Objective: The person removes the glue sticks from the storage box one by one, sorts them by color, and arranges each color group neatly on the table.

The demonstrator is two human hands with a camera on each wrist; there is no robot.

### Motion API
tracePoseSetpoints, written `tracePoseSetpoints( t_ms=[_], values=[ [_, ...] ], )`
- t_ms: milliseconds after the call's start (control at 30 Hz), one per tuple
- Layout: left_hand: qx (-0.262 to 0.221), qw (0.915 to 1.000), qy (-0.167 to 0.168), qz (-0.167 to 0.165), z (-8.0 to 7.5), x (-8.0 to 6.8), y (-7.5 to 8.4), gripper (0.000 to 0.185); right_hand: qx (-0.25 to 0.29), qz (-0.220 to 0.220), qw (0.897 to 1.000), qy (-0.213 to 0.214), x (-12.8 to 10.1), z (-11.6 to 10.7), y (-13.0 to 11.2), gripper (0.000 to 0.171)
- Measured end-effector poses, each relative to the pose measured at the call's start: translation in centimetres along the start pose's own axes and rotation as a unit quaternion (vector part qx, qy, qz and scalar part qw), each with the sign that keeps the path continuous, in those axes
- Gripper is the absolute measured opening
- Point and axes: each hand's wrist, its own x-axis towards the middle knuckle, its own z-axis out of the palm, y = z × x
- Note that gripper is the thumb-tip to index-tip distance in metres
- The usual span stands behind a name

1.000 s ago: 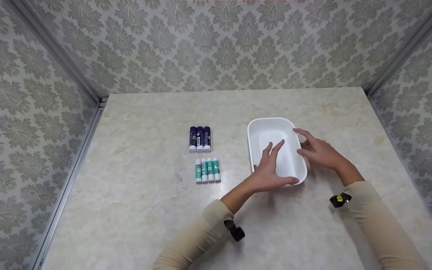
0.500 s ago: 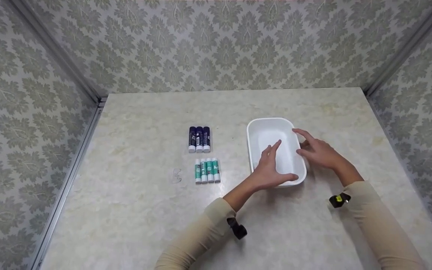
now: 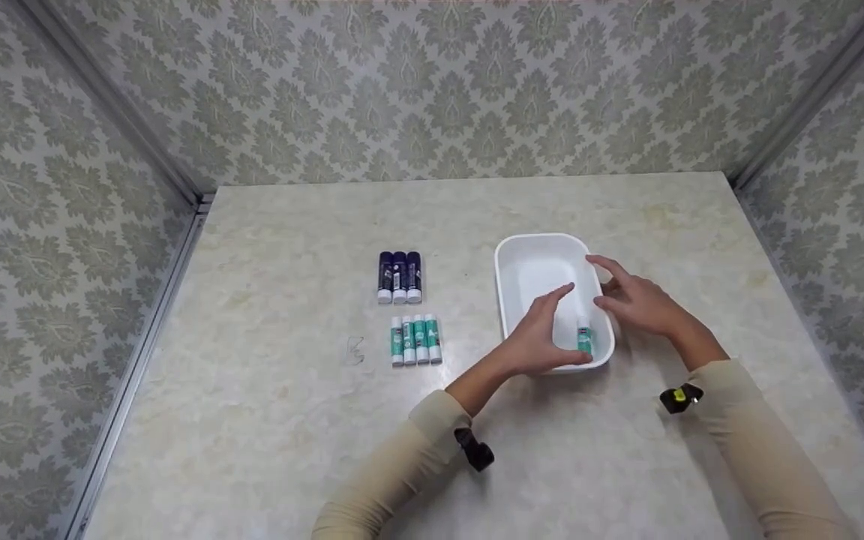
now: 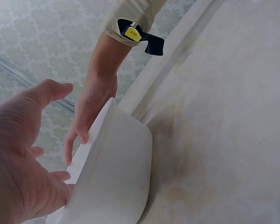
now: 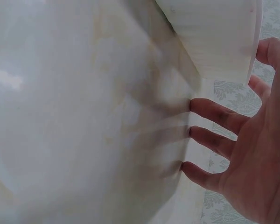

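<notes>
A white plastic basin [image 3: 544,259] stands on the table. Inside it, near the front right corner, lies a green-and-white glue stick [image 3: 584,337]. My left hand [image 3: 541,341] is over the basin's front part, fingers and thumb spread, its thumb tip close beside the glue stick. I cannot tell whether they touch. The left wrist view shows the same spread hand [image 4: 23,154] above the basin. At the basin's right rim, my right hand [image 3: 642,304] touches the edge with index finger and thumb. Its other fingers [image 5: 214,114] reach down at the table in the right wrist view.
Left of the basin, several green-and-white glue sticks [image 3: 415,341] lie in a row. Behind them are three dark blue sticks with white ends [image 3: 400,277]. A small clear piece [image 3: 355,350] lies to the left. Patterned walls [image 3: 432,90] bound the table [image 3: 289,420].
The green-and-white glue stick has come into view in the basin beside my left thumb. My left hand has shifted only slightly, and my right hand stays at the rim.
</notes>
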Motion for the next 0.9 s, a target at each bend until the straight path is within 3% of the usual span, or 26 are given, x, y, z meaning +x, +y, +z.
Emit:
tracePoseSetpoints(
  t_ms=[300, 567, 767, 900],
  values=[
    [0.055, 0.9979, -0.033, -0.006, -0.4, 2.4, -0.4, 0.107, 0.007, -0.003, 1.000, -0.001, 0.0, -0.1, 0.0, 0.075],
    [0.137, 0.9885, -0.063, 0.012, 1.5, 7.0, -5.0, 0.093, 0.009, -0.008, 1.000, 0.002, 0.0, 0.0, 0.2, 0.075],
    [0.158, 0.9837, -0.083, -0.021, 1.4, 7.0, -4.4, 0.088, 0.004, -0.007, 1.000, 0.001, -0.1, 0.0, 0.2, 0.074],
    [0.171, 0.9781, -0.102, -0.060, 1.0, 7.3, -3.7, 0.091, 0.003, 0.004, 1.000, -0.005, 0.0, -0.1, 0.1, 0.074]
  ],
)
